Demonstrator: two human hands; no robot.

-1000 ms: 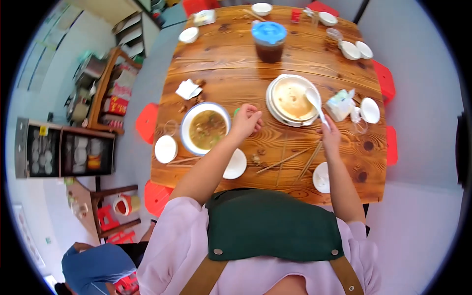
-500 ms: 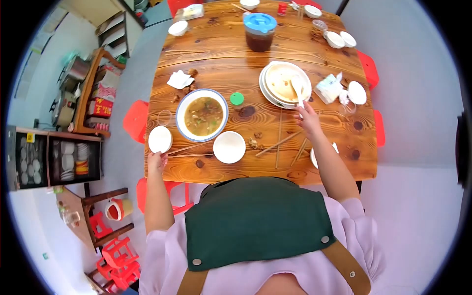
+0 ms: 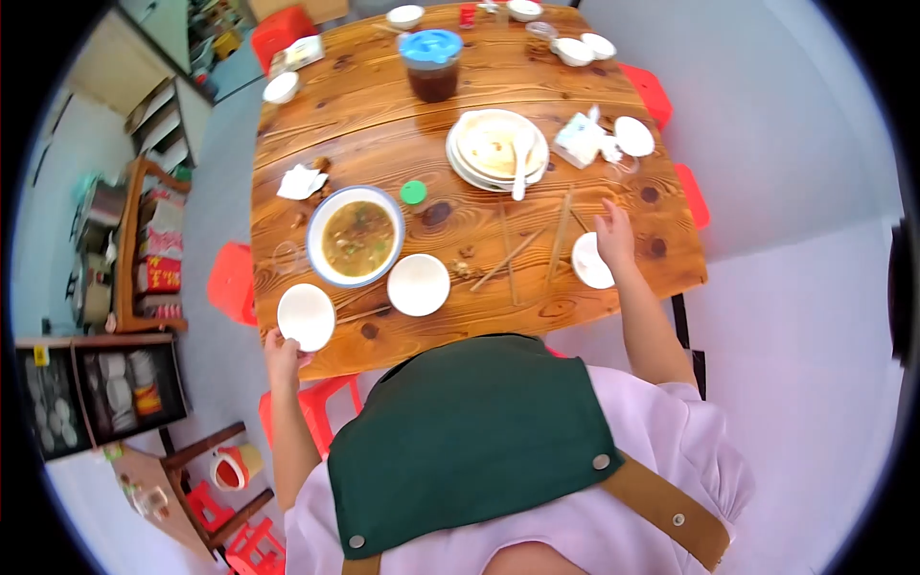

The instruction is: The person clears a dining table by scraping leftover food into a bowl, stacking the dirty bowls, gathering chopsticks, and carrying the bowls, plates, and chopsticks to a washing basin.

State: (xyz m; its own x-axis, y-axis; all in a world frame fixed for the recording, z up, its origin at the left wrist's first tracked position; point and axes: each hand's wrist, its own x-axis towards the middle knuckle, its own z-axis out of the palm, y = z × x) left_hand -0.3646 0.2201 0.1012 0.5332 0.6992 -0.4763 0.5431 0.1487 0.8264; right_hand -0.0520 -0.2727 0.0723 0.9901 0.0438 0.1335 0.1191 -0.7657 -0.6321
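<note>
Right hand [image 3: 615, 236] off the spoon [image 3: 519, 177], fingers apart; left hand [image 3: 282, 360] with white bowl [image 3: 307, 316] between fingers; wooden table [image 3: 359, 125], pale wall [image 3: 738, 144].

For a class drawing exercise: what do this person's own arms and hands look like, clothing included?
The left hand and right hand are ungloved; the forearms are bare, with no watch visible. The sleeves are short, loose and pale lilac. The dark green apron has brown straps and round silvery studs.
</note>
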